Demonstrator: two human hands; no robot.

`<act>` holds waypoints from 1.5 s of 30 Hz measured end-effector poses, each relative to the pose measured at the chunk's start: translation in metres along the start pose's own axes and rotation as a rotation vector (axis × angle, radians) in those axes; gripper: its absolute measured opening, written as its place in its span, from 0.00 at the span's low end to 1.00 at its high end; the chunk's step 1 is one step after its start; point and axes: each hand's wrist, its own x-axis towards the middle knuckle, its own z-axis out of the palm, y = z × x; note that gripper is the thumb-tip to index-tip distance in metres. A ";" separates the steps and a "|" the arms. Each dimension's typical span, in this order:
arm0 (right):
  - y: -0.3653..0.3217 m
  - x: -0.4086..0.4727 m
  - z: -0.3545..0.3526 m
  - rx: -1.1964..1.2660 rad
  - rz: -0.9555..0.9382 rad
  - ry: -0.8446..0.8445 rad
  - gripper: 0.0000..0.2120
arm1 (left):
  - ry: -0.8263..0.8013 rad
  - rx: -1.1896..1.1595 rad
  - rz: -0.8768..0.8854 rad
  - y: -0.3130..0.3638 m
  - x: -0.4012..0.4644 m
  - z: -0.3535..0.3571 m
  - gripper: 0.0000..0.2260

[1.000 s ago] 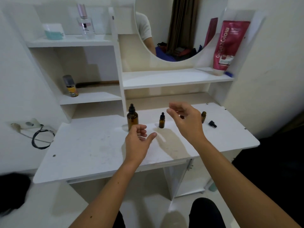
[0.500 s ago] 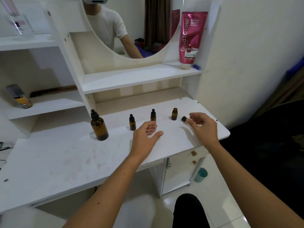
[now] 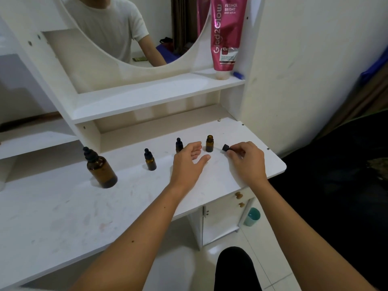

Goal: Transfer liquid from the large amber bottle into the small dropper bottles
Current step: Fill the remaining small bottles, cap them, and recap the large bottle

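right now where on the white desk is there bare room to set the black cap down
Bare desktop lies in front of the large amber bottle, and between it and the nearest small capped dropper bottle. It is crowded around the open small bottle, between the left hand and right hand pinching the black cap.

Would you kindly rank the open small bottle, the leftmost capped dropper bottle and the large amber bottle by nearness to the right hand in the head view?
1. Open small bottle, just left of the right hand.
2. Leftmost capped dropper bottle, mid-desk.
3. Large amber bottle, far left.
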 end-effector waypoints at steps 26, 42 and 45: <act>-0.040 0.015 -0.012 0.317 -0.345 0.115 0.12 | 0.095 0.133 0.051 0.002 0.027 0.032 0.14; -0.047 0.040 0.002 0.142 -0.435 -0.108 0.13 | 0.086 0.024 0.041 -0.004 0.031 0.030 0.10; -0.048 0.041 0.003 0.175 -0.359 -0.128 0.11 | 0.091 0.017 0.043 -0.004 0.031 0.030 0.10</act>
